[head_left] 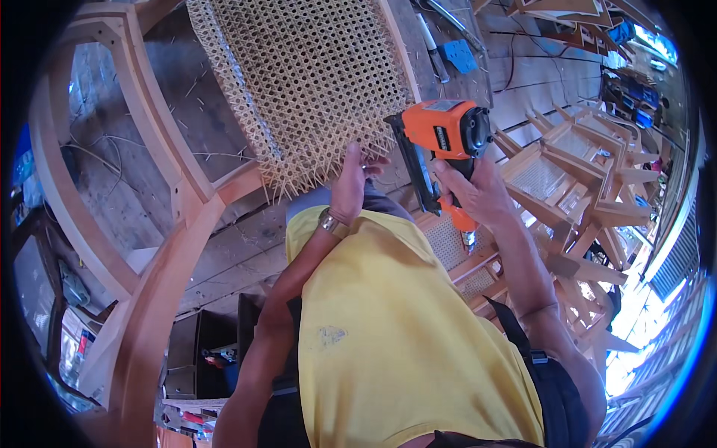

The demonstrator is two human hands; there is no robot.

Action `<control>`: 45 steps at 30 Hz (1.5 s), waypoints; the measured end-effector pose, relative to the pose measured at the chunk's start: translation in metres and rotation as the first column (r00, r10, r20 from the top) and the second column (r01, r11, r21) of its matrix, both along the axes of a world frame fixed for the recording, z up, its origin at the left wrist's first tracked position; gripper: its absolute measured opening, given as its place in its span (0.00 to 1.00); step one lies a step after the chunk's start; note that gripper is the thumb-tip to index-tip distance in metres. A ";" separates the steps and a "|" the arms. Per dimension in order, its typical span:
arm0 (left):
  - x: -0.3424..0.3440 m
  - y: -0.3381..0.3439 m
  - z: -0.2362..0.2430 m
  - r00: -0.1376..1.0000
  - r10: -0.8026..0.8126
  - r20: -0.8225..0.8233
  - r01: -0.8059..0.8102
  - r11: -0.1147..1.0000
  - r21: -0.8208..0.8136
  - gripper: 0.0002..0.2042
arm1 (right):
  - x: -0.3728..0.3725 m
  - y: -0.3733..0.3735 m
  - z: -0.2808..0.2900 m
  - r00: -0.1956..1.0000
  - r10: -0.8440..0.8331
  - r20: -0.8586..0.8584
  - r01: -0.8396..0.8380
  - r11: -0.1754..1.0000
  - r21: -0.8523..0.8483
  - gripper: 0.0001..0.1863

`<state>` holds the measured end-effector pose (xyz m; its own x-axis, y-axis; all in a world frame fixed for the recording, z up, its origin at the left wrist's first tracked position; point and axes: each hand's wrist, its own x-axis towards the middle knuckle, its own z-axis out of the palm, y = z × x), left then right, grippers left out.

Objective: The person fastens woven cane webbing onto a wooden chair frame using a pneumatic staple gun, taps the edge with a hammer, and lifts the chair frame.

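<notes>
Woven cane webbing (314,67) lies over a pale wooden chair frame (243,181) in front of me, its near edge a frayed fringe of loose strands. At that fringe is my left hand (349,187), thumb on top of the cane and the other fingers bent at the edge, partly hidden. My right hand (478,190) is wrapped round the handle of an orange and black nail gun (441,131). The tool's nose is beside the right near corner of the webbing, and its black magazine slants down toward me. A hose fitting (469,240) shows at the handle's lower end.
Curved wooden frame parts (149,97) rise at the left. Several chair frames (575,172) with cane panels are stacked at the right. Beyond the webbing are a blue block (458,56) and a tube (432,45). A dark cabinet (196,351) stands at lower left.
</notes>
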<state>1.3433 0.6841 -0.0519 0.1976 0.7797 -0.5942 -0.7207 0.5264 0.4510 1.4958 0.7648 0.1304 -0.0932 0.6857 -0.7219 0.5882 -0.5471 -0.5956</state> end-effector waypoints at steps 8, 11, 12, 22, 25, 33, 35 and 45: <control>-0.004 0.008 0.013 0.889 -0.191 -0.417 0.078 0.959 -0.272 0.26 | -0.025 0.012 -0.006 0.986 0.131 0.098 -0.132 0.991 -0.005 0.08; 0.005 0.008 0.006 0.924 -0.153 -0.351 0.070 0.969 -0.238 0.26 | -0.025 0.012 -0.009 0.986 0.135 0.100 -0.136 0.991 0.001 0.08; 0.005 0.008 0.003 0.926 -0.150 -0.347 0.066 0.968 -0.242 0.26 | -0.025 0.012 -0.008 0.985 0.140 0.104 -0.140 0.990 -0.003 0.08; 0.000 -0.019 -0.066 -0.088 0.293 -0.952 0.639 0.750 0.172 0.21 | -0.033 0.017 -0.006 0.983 0.147 0.111 -0.136 0.985 -0.103 0.18; -0.001 -0.018 -0.065 -0.117 0.315 -0.942 0.656 0.736 0.165 0.20 | -0.038 0.020 -0.007 0.979 0.179 0.102 -0.169 0.981 -0.096 0.18; 0.000 -0.012 -0.063 0.236 0.240 -0.942 0.489 0.808 0.329 0.22 | -0.048 0.028 -0.010 0.971 0.219 0.092 -0.207 0.970 -0.127 0.10; 0.001 -0.016 -0.072 -0.019 0.361 -0.932 0.624 0.733 0.271 0.21 | -0.049 0.030 -0.008 0.968 0.236 0.081 -0.225 0.967 -0.123 0.10; 0.007 -0.020 -0.087 0.013 0.296 -0.955 0.621 0.746 0.239 0.19 | -0.069 0.042 -0.003 0.935 0.290 0.203 -0.238 0.940 -0.245 0.18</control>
<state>1.3507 0.6639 -0.1389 0.0215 0.9946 0.1011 0.6711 -0.0893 0.7360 1.4269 0.8065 0.1274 -0.0613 0.4869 -0.8713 0.8363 -0.4514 -0.3111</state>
